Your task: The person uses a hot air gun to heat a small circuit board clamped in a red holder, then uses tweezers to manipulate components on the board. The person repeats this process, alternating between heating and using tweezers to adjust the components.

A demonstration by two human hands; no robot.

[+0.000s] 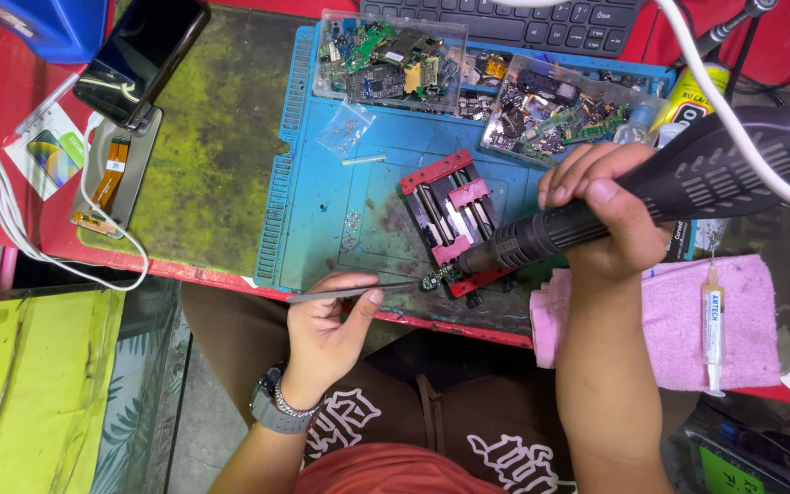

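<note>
Head view: the left hand [326,320] pinches tweezers [351,293], tips at a small circuit board [438,277]. The right hand [601,215] grips a black hot-air handle [633,201], nozzle beside that board, which sits between both hands at the red clamp [454,220] edge on the blue mat [322,210].

Red workbench [230,273], glass counter [66,384] at left, bright even light
</note>
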